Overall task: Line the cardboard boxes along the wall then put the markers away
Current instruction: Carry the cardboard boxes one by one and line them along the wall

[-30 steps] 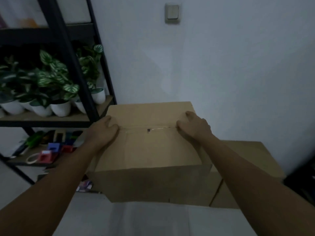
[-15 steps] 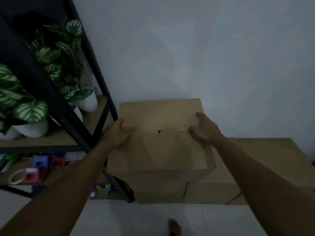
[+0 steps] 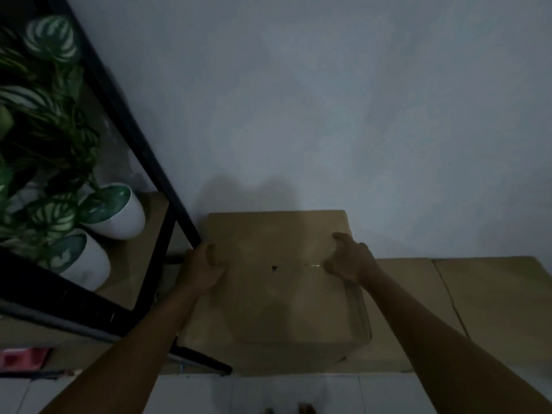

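Note:
A brown cardboard box (image 3: 277, 297) sits low against the wall, between the black shelf and other boxes. My left hand (image 3: 203, 270) grips its left top edge with curled fingers. My right hand (image 3: 349, 259) grips its right top edge the same way. Two more cardboard boxes lie to the right along the wall, one (image 3: 400, 297) touching the held box and one (image 3: 495, 297) further right. No markers are visible.
A black metal shelf (image 3: 143, 150) stands at the left with potted plants in white pots (image 3: 119, 216) on a wooden board. A pink item (image 3: 24, 358) lies on a lower shelf. White floor tiles (image 3: 268, 392) run along the bottom; the grey wall (image 3: 328, 115) is behind.
The box has gone down and toward the wall, close beside the shelf post, with both hands still on it. My view has dropped and moved nearer.

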